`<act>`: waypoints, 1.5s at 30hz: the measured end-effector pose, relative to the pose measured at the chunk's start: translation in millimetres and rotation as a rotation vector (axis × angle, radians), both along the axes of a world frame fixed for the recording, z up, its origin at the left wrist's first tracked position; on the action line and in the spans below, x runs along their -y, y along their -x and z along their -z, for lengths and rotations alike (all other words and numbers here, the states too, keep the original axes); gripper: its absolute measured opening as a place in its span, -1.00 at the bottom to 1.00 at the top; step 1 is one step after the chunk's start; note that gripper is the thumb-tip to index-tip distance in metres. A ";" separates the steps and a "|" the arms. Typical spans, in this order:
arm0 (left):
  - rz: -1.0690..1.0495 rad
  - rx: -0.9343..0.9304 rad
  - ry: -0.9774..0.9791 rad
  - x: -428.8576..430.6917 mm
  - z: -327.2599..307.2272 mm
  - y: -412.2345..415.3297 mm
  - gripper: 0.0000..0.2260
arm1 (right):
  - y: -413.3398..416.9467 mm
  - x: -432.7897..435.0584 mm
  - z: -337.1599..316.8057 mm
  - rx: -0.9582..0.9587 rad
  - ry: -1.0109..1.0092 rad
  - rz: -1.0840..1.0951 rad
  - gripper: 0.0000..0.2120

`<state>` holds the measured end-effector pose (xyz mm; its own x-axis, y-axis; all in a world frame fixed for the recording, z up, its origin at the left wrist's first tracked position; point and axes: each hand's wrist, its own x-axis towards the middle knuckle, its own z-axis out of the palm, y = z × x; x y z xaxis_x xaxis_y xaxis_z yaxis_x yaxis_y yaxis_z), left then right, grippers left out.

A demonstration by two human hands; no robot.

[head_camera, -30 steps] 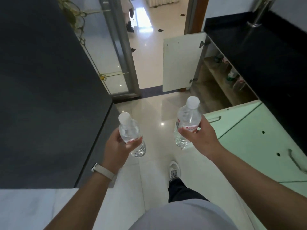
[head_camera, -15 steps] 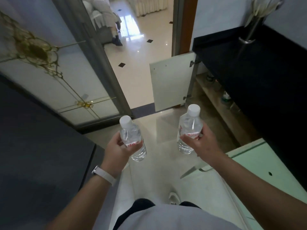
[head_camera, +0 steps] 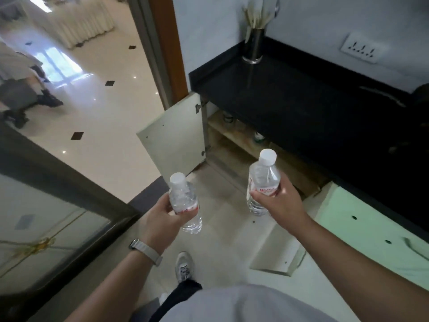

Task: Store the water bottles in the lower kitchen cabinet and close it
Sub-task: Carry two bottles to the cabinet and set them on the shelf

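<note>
Clear plastic, white-capped: the water bottle in my left hand (head_camera: 160,217) is grasped around its red-labelled middle, fingers wrapped over the label, the left bottle (head_camera: 184,203) tilted slightly with its cap away from me. My right hand (head_camera: 278,201) is clenched likewise around the label band of the right bottle (head_camera: 263,182), which stands nearly upright and sits higher and farther forward than the left one. Both bottles are held in the air above the pale tiled floor (head_camera: 220,228), well apart from each other. Ahead of my right hand, just beyond the bottle's cap, lies the lower cabinet (head_camera: 234,145), open beneath the black bench (head_camera: 290,101); its wooden shelf carries a few small items too dim to identify. Forward of my left hand stands the cabinet door (head_camera: 176,135), swung fully outward. A light strap (head_camera: 146,251) circles my left wrist, and one grey shoe (head_camera: 184,266) shows below both hands.
</note>
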<state>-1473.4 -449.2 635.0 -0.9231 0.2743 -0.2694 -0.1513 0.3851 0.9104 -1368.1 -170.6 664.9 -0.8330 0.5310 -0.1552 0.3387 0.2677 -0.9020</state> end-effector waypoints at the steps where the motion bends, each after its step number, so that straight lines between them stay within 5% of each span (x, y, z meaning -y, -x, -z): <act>1: 0.031 0.015 -0.006 2.0 2.7 17.8 -0.49 | 6.8 5.6 -2.5 -0.001 -0.011 0.048 -0.55; 14: 0.386 -0.011 -0.016 -20.2 3.5 179.2 -0.56 | 74.3 50.3 -30.5 -0.026 -0.009 0.401 -0.52; 45: 0.844 -0.029 0.117 -218.7 -0.7 292.4 -0.50 | 145.4 -37.2 9.7 0.097 0.107 0.765 -0.52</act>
